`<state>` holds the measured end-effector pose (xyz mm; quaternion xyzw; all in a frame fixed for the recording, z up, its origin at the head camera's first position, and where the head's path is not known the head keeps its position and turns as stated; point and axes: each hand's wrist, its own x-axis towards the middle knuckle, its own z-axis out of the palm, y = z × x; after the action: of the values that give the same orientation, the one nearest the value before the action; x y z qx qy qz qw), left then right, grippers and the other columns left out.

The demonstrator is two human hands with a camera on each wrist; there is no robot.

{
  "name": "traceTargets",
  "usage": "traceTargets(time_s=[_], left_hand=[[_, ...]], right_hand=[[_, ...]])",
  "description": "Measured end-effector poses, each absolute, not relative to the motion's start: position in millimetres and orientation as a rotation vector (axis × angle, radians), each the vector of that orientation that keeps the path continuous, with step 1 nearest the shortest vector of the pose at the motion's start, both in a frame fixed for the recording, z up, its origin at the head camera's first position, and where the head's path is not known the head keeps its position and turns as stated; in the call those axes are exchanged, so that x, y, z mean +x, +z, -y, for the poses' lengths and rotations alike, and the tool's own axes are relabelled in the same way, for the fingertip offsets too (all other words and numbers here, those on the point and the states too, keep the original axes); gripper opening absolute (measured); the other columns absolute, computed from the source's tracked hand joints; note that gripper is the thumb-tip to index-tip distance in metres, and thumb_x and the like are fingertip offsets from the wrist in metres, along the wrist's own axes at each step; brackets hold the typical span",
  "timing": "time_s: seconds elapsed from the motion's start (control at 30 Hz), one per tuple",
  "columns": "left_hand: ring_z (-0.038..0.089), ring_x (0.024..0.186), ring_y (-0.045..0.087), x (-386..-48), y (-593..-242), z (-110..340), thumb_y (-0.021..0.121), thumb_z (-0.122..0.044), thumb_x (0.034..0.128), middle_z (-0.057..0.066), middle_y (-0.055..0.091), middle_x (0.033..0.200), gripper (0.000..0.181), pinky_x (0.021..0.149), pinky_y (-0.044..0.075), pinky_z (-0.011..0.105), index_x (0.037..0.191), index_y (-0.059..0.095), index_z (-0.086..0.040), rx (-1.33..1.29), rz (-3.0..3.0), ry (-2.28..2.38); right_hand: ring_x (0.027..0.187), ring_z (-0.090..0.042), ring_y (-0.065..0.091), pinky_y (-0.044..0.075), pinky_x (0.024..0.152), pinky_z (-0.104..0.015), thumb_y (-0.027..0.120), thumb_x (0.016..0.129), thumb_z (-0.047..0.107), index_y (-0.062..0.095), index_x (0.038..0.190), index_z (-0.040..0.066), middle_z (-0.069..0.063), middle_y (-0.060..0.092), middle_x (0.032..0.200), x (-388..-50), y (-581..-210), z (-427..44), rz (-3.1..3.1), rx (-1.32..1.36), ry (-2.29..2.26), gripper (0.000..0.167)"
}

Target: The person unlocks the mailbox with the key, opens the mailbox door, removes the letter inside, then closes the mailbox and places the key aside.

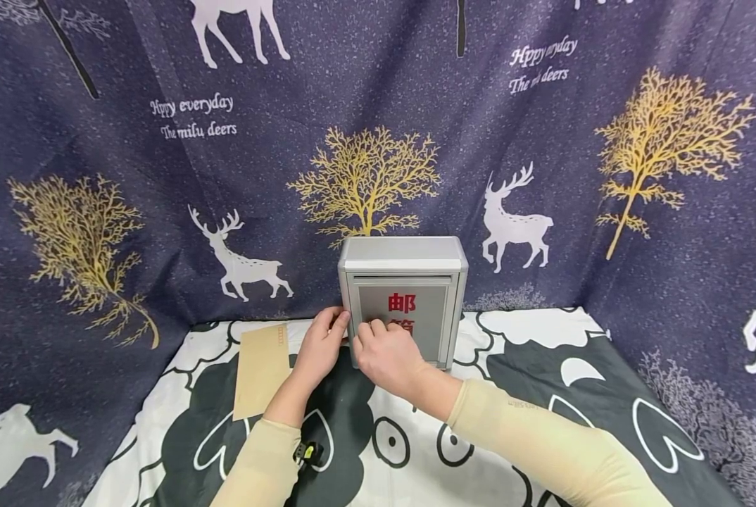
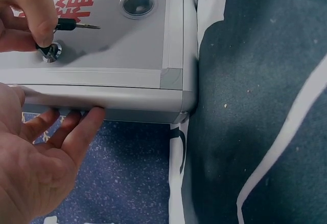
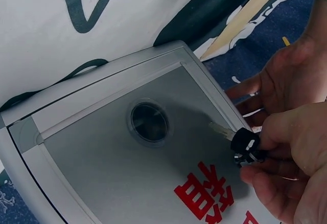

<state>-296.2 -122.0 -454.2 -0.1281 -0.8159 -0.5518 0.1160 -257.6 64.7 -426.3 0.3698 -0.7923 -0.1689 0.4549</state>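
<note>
A silver mailbox with red characters on its front stands upright on the patterned cloth. Against its left side edge rests my left hand, its fingers fairly extended along the side panel in the left wrist view. My right hand is at the front panel, pinching a black-headed key at the round metal lock. A second key, its blade bare, hangs outside the lock beside the fingers. The right wrist view also shows this loose key; there the lock is mostly hidden by the hand.
A brown envelope lies on the cloth left of the mailbox. A round dark window sits low in the front panel, and a slot runs across its top. Dark printed fabric hangs close behind.
</note>
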Motion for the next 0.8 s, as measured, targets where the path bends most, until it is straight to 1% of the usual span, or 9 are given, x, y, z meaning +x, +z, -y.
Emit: traceTargets(time_s=[0.2,0.4,0.5,0.63,0.73,0.8], left_hand=[[0.038,0.128,0.067,-296.0,-453.7,121.8,0.053,-0.041,0.1201,0.021,0.065,0.14,0.049,0.1,0.064,0.057,0.144,0.065,0.0,-0.383,2.385,-1.625],[0.037,0.129,0.067,-297.6,-455.0,122.1,0.053,-0.04,0.1202,0.021,0.065,0.139,0.048,0.099,0.065,0.055,0.143,0.065,0.0,-0.374,2.386,-1.626],[0.037,0.128,0.067,-298.0,-455.5,121.9,0.053,-0.039,0.1202,0.021,0.064,0.139,0.047,0.099,0.065,0.055,0.143,0.065,0.001,-0.379,2.383,-1.635],[0.038,0.128,0.067,-297.4,-455.2,121.4,0.054,-0.038,0.1201,0.022,0.063,0.139,0.047,0.098,0.065,0.054,0.143,0.065,0.001,-0.383,2.374,-1.646],[0.038,0.129,0.067,-297.0,-454.9,121.4,0.054,-0.038,0.1202,0.022,0.063,0.14,0.047,0.097,0.066,0.049,0.143,0.064,0.001,-0.375,2.376,-1.64],[0.038,0.129,0.067,-297.0,-454.9,121.5,0.054,-0.038,0.1202,0.022,0.063,0.14,0.047,0.096,0.067,0.047,0.144,0.064,0.001,-0.377,2.377,-1.64]], right_hand=[[0.073,-0.02,0.059,0.052,0.055,-0.029,0.064,0.105,0.013,0.072,0.084,0.015,-0.003,0.06,0.086,-255.7,-426.2,-63.4,1.948,0.899,-0.439,0.022],[0.076,-0.02,0.065,0.054,0.054,-0.027,0.064,0.106,0.013,0.076,0.088,0.014,-0.004,0.064,0.087,-248.5,-427.8,-60.1,1.951,0.956,-0.448,0.022],[0.076,-0.02,0.065,0.053,0.053,-0.027,0.063,0.104,0.012,0.075,0.086,0.014,-0.004,0.064,0.087,-243.9,-429.2,-59.8,1.945,0.982,-0.414,0.022],[0.072,-0.019,0.061,0.05,0.051,-0.027,0.065,0.101,0.01,0.071,0.082,0.014,-0.003,0.061,0.084,-239.8,-429.7,-61.0,1.941,0.982,-0.366,0.021],[0.072,-0.019,0.062,0.053,0.052,-0.027,0.069,0.1,0.009,0.07,0.082,0.014,-0.003,0.06,0.084,-237.1,-428.8,-63.0,1.97,0.973,-0.329,0.019],[0.073,-0.018,0.063,0.056,0.054,-0.027,0.075,0.099,0.01,0.07,0.083,0.014,-0.002,0.062,0.086,-235.3,-427.9,-65.2,2.013,0.964,-0.287,0.017]])
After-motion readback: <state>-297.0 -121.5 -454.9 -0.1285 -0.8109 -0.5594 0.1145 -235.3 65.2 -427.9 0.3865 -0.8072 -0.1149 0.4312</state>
